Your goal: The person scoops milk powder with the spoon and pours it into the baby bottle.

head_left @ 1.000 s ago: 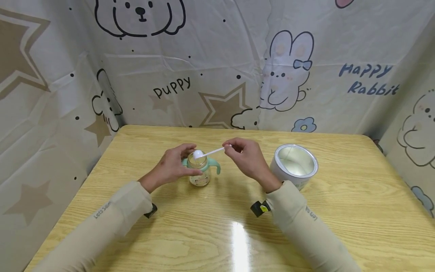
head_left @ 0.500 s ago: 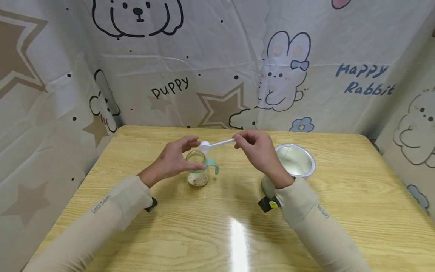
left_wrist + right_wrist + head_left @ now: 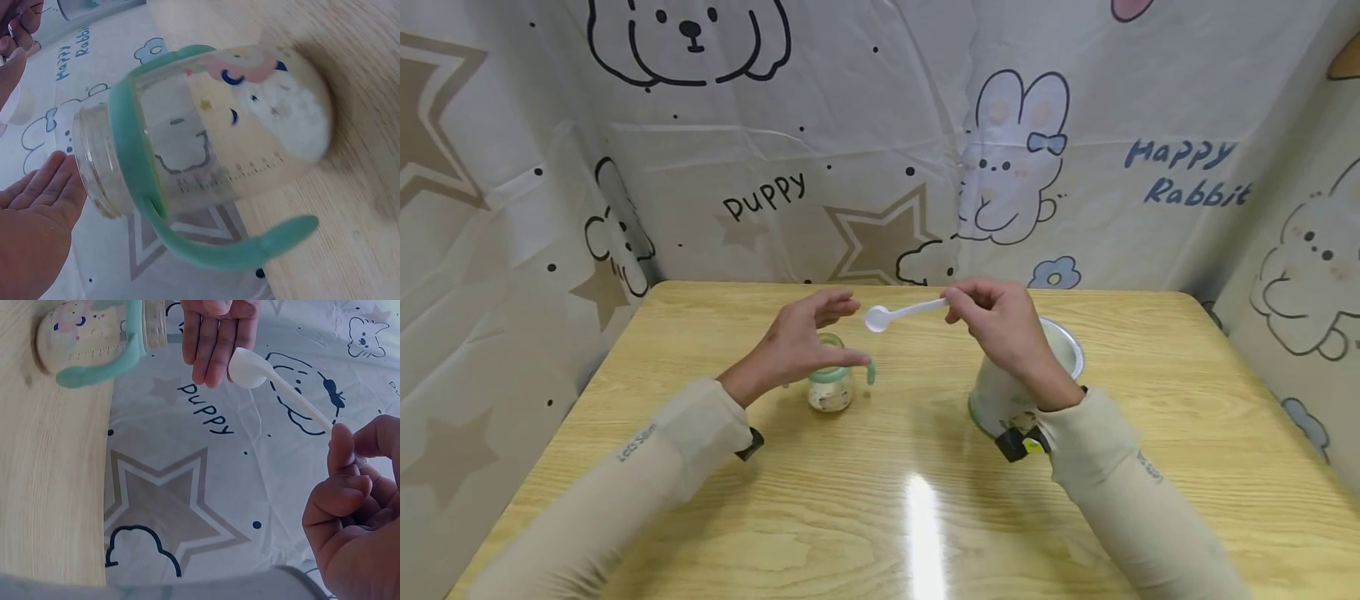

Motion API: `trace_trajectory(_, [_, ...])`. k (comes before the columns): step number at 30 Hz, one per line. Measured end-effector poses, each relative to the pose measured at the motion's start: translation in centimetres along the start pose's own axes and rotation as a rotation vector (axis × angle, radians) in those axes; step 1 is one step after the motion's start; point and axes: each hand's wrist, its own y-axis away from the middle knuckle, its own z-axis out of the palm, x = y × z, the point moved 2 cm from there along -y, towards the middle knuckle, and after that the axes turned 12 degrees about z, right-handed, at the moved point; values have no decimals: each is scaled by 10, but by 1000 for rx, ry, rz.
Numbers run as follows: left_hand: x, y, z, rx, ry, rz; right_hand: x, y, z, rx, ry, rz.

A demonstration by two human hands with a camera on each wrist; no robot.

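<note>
Your left hand (image 3: 797, 342) is hovering open over the bottle (image 3: 830, 387), fingers straight, gripping nothing. The left wrist view is showing what the head view hides: white powder lying in the clear, green-handled bottle's base. It is standing on the worktop (image 3: 880, 500). Your right hand (image 3: 1003, 329) is pinching the white scoop (image 3: 898, 313) handle, bowl hanging between bottle and tin (image 3: 1000, 400).

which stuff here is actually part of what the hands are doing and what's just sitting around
In use:
- white scoop, pinched by the right hand
- baby bottle with powder at the bottom, under the open left hand
- open tin, beneath the right hand

Just there:
- wooden table
- cartoon backdrop
</note>
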Motion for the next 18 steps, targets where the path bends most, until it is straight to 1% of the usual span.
trace_trajectory(4, [3,-4,5,-1,9,7,1,2,-8,13,10,6])
trace_trajectory(11, [7,-10,14,8,19,38,1,7,-23,57,34,-11])
trace_trajectory(18, [11,-17,22,12,45,60,6,10,-37,72,32,-8])
